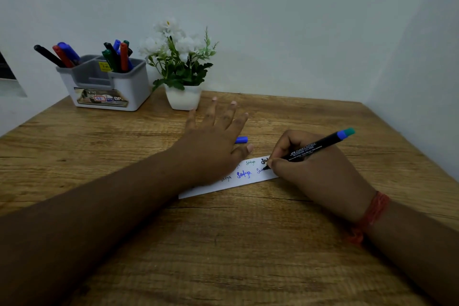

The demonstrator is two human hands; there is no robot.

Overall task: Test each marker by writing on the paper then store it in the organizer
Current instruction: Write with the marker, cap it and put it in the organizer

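**A:** Marker [313, 148] first: where is it, and how have you got it?

**B:** My right hand [320, 176] pinches it low on the barrel, fingers curled round, tip down on the right end of the paper [244, 182]. The barrel leans back and to the right, so I can see the line I'm making. It has a blue and green end pointing away from me.

**A:** And the other hand?

**B:** My left hand [213, 146] lies flat with fingers spread, its heel and thumb pressing the left part of the strip. The paper is narrow and light, so I judge it would slide under the nib without that weight.

**A:** What's the blue thing behind your thumb?

**B:** A blue cap [241, 140], lying on the table [223, 256] just beyond the paper. Probably this marker's, left near so I can close it before storing.

**A:** Where does it go afterwards?

**B:** Into the organizer [109, 82] at the far left, well apart from the paper. Other markers already stand in its back compartments; the front one looks free.

**A:** And the setting?

**B:** Wood-grain tabletop, set in a corner of plain pale walls. A white pot of white flowers [182, 67] stands just beside the organizer. There's a red thread [372, 213] on my right wrist.
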